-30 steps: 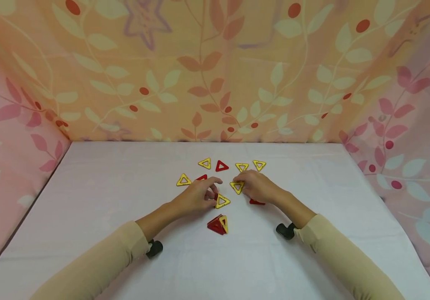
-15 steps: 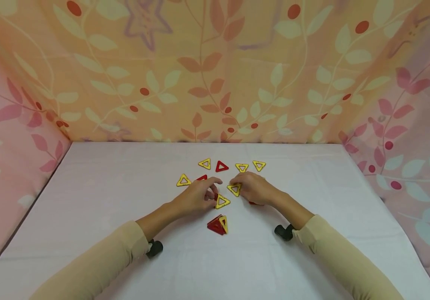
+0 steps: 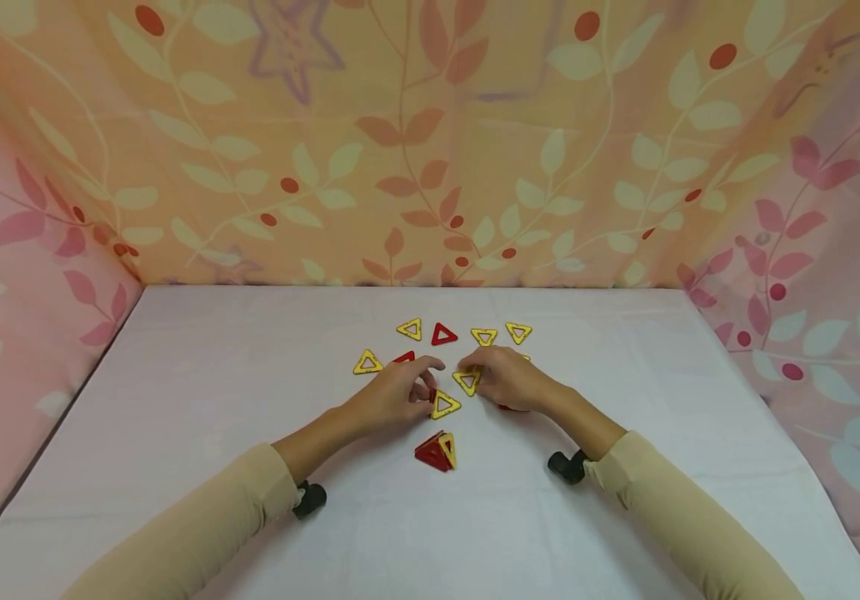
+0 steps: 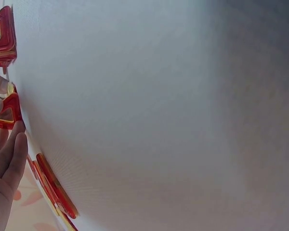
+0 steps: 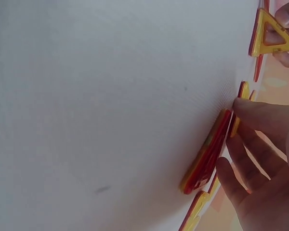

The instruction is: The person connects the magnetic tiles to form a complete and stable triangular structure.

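My left hand (image 3: 394,393) grips a small build of triangular magnetic tiles, with a yellow tile (image 3: 447,398) facing right and a red tile (image 4: 15,102) showing in the left wrist view. To its right, my right hand (image 3: 511,379) pinches a single yellow triangular tile (image 3: 461,382) at its edge, thumb on the near face in the right wrist view. A short gap separates this tile from the build. Closer to me stands a little red and yellow pyramid (image 3: 430,454) of the same tiles. A red tile (image 5: 211,151) lies under the right hand, mostly hidden in the head view.
Beyond the hands lie yellow tiles (image 3: 364,369) and red tiles (image 3: 441,340) on the white tabletop (image 3: 235,358). Another red tile (image 3: 404,357) is partly covered by the left hand. Patterned cloth (image 3: 415,200) walls the back and sides.
The right hand has shifted slightly left and toward me with its yellow tile, closer to the build in the left hand. The left hand stays in place.
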`<control>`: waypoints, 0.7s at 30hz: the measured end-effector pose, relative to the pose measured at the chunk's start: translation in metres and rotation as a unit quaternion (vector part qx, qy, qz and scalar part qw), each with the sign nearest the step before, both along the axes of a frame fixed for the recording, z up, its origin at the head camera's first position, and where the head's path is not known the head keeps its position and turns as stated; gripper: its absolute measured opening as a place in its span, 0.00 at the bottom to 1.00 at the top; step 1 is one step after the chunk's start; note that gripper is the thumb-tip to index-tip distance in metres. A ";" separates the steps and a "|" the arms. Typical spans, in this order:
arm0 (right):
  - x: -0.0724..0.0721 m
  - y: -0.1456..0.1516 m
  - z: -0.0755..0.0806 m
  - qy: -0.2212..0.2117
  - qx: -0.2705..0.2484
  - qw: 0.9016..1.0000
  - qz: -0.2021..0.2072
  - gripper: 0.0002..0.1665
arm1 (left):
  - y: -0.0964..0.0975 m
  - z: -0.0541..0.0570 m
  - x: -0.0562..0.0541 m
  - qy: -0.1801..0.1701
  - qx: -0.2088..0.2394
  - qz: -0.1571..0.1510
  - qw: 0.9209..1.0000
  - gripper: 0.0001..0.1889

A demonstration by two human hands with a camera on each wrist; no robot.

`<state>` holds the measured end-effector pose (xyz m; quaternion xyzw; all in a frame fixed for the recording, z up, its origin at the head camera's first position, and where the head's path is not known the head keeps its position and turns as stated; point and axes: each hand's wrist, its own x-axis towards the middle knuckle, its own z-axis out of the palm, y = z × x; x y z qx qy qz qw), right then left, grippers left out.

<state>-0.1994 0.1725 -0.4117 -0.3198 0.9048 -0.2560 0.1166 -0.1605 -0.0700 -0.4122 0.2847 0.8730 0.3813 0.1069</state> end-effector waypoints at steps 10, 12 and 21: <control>-0.001 0.000 -0.003 -0.028 -0.030 0.999 -0.008 0.23 | 0.001 0.000 0.000 0.000 -0.006 0.006 1.000 0.28; 0.000 -0.001 -0.003 -0.030 -0.030 0.999 -0.007 0.23 | 0.001 0.000 0.001 -0.003 -0.007 0.008 1.000 0.28; 0.003 -0.005 0.000 -0.019 -0.020 1.000 0.010 0.23 | 0.001 -0.001 0.000 -0.001 -0.005 0.005 1.000 0.28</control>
